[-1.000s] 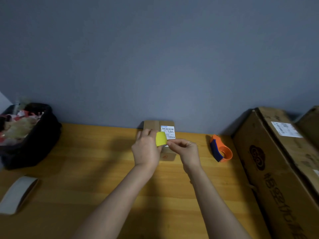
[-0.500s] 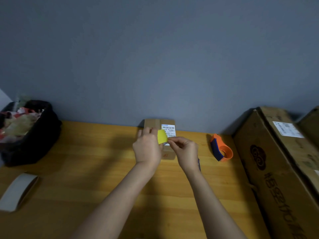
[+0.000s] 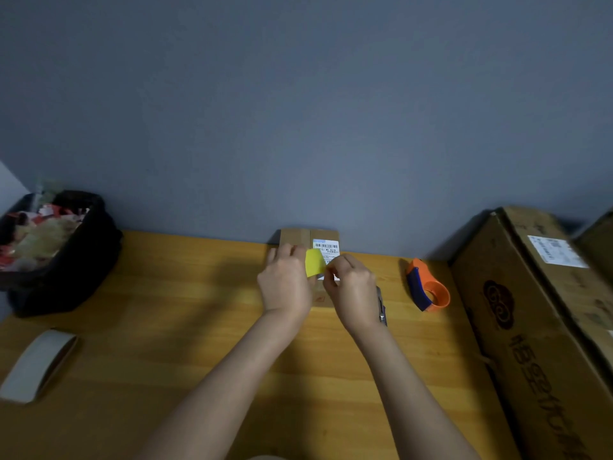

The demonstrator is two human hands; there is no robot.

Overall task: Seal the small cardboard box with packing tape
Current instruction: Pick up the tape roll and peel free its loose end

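left hand (image 3: 286,283) grips yellow tape (image 3: 314,263) | right hand (image 3: 352,290) pinches its end | small box (image 3: 298,238) – mostly hidden (label half covered)

1. I count two hands: left hand (image 3: 285,283) and right hand (image 3: 351,288), centre frame.
2. Three cardboard boxes: small cardboard box (image 3: 298,238) at centre, large cardboard box (image 3: 530,327) at right, and a partial box (image 3: 600,247) at the far right edge.
3. One yellow piece (image 3: 314,262).
4. One orange tape dispenser (image 3: 428,290).
5. One tape roll (image 3: 36,366), lower left.
6. One black bin (image 3: 66,270), left.
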